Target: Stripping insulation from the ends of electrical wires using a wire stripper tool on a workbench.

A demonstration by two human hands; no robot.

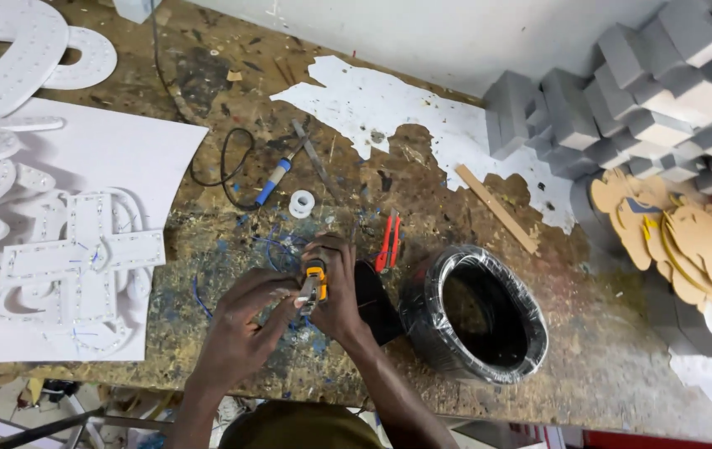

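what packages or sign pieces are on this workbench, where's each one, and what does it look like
Plastic-wrapped black wire coil: right of the hands, glossy oval ring.
White cut-out sign letters with rows of tiny lights: left, on a white sheet.
Stacked grey foam blocks: upper right, by the wall.
Brown cardboard cut-out shapes: far right, layered.

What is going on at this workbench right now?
A person grips a yellow-handled hand tool in the right hand while the left hand works at its tip. A coil of black cable sits to the right; red cutters and a blue-handled soldering iron lie on the stained bench.
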